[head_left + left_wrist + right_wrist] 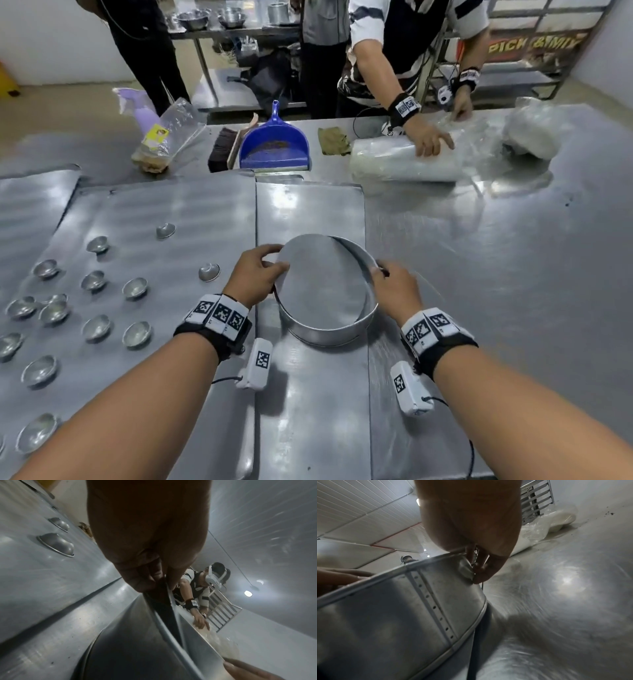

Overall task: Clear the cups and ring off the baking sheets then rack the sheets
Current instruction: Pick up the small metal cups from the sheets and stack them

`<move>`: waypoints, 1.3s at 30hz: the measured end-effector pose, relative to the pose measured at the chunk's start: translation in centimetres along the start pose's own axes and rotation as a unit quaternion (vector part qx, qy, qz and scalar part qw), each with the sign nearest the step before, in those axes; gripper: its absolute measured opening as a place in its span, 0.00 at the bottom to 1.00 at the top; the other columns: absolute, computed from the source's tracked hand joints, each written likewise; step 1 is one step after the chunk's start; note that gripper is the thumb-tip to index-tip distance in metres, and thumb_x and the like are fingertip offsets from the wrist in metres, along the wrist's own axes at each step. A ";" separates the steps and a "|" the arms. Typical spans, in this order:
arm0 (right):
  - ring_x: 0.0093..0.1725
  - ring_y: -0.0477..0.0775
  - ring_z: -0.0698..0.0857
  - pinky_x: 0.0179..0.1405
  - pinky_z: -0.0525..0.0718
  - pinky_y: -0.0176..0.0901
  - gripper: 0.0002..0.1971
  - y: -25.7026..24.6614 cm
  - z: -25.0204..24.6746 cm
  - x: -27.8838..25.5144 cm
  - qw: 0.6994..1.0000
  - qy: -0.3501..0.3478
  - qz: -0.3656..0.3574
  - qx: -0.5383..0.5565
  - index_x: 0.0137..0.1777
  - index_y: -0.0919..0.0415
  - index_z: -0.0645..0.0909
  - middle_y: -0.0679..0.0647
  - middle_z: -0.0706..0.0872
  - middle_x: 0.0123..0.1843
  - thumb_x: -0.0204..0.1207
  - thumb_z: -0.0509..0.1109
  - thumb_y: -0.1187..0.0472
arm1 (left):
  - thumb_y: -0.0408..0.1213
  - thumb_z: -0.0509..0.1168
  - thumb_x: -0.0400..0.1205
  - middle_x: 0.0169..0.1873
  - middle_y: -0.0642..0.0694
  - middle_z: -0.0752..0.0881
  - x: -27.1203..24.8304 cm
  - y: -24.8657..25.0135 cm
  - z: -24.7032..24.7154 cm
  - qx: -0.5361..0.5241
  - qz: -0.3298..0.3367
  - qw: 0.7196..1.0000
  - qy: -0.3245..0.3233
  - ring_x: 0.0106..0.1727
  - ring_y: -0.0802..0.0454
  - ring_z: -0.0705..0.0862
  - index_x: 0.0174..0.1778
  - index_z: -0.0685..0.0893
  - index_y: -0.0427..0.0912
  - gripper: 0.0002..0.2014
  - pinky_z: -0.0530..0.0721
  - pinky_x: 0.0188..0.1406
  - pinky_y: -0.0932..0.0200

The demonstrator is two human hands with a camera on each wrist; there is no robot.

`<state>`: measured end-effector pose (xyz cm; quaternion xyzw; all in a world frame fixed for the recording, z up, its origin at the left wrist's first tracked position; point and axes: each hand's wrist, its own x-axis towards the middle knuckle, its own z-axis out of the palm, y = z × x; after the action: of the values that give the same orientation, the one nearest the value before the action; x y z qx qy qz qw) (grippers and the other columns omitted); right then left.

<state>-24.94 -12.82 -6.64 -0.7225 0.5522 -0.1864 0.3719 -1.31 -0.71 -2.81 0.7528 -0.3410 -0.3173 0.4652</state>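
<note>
A wide metal ring sits tilted over the narrow middle baking sheet. My left hand pinches its left rim and my right hand pinches its right rim. In the left wrist view my fingers clamp the ring's edge. The right wrist view has my right hand gripping the top rim of the riveted ring wall. Several small metal cups lie upside down on the larger left sheet. I cannot tell whether the ring's near edge touches the sheet.
A blue dustpan, a brush and a cloth lie at the table's far side. Another person's hand rests on a plastic roll. A tray rack stands at the back right.
</note>
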 end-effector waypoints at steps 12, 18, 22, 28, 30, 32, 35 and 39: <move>0.61 0.57 0.84 0.60 0.79 0.46 0.17 0.8 -0.1 0.2 0.999 -0.018 0.007 0.035 0.70 0.51 0.83 0.54 0.88 0.64 0.86 0.61 0.49 | 0.44 0.71 0.81 0.50 0.43 0.83 0.5 -1.0 2.4 0.309 0.093 0.946 0.042 0.53 0.41 0.85 0.64 0.88 0.46 0.16 0.79 0.51 0.54; 0.59 0.56 0.84 0.55 0.74 0.40 0.18 1.0 -0.4 -0.3 0.998 -0.038 0.006 0.057 0.72 0.51 0.81 0.54 0.88 0.62 0.86 0.62 0.49 | 0.46 0.70 0.81 0.68 0.38 0.76 -1.3 -1.7 1.5 0.271 0.020 0.960 0.070 0.63 0.39 0.82 0.78 0.75 0.48 0.28 0.79 0.64 0.49; 0.51 0.53 0.87 0.51 0.82 0.44 0.18 1.5 -0.6 -1.0 0.994 -0.061 0.010 0.090 0.71 0.47 0.81 0.52 0.91 0.52 0.82 0.64 0.51 | 0.37 0.66 0.84 0.45 0.39 0.88 -3.2 -2.3 1.5 0.100 -0.092 0.991 0.012 0.40 0.40 0.88 0.80 0.73 0.44 0.26 0.91 0.46 0.40; 0.49 0.54 0.89 0.56 0.88 0.52 0.18 2.8 -3.0 -2.7 0.992 -0.058 -0.012 0.113 0.68 0.46 0.83 0.50 0.91 0.48 0.80 0.64 0.56 | 0.33 0.64 0.85 0.41 0.37 0.88 -5.6 -1.4 3.2 0.044 -0.081 0.996 0.016 0.33 0.42 0.87 0.78 0.74 0.46 0.24 0.91 0.37 0.49; 0.49 0.54 0.89 0.56 0.89 0.57 0.18 3.5 -4.6 -3.1 0.990 -0.047 -0.012 0.129 0.67 0.45 0.84 0.49 0.91 0.48 0.79 0.65 0.57 | 0.32 0.63 0.85 0.39 0.37 0.89 -6.3 -0.5 4.5 0.045 -0.061 0.997 0.013 0.33 0.43 0.87 0.78 0.73 0.48 0.24 0.92 0.38 0.48; 0.52 0.55 0.89 0.57 0.89 0.58 0.18 4.4 -6.6 -3.4 0.992 -0.034 -0.019 0.123 0.67 0.43 0.83 0.47 0.90 0.50 0.79 0.65 0.58 | 0.32 0.63 0.84 0.35 0.39 0.88 -6.9 0.3 6.2 0.051 -0.032 0.998 0.013 0.32 0.44 0.87 0.77 0.73 0.48 0.24 0.92 0.40 0.45; 0.52 0.57 0.88 0.55 0.89 0.60 0.17 6.2 -9.6 -3.8 0.993 -0.005 -0.019 0.119 0.64 0.40 0.84 0.43 0.89 0.47 0.78 0.65 0.56 | 0.34 0.63 0.85 0.39 0.41 0.88 -7.4 1.5 9.4 0.057 0.000 0.998 0.006 0.32 0.45 0.88 0.78 0.73 0.48 0.23 0.92 0.41 0.45; 0.48 0.57 0.89 0.52 0.90 0.61 0.16 9.4 -13.0 -5.0 0.994 0.028 -0.003 0.107 0.58 0.39 0.85 0.45 0.90 0.44 0.77 0.65 0.59 | 0.38 0.64 0.85 0.46 0.41 0.88 -8.0 2.4 13.7 0.051 0.011 0.998 -0.033 0.36 0.42 0.89 0.78 0.72 0.52 0.24 0.93 0.42 0.44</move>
<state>-41.58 -13.53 -4.43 -0.6749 0.5369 -0.2662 0.4307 -17.29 -1.71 -4.33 0.7608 -0.3797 -0.3194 0.4183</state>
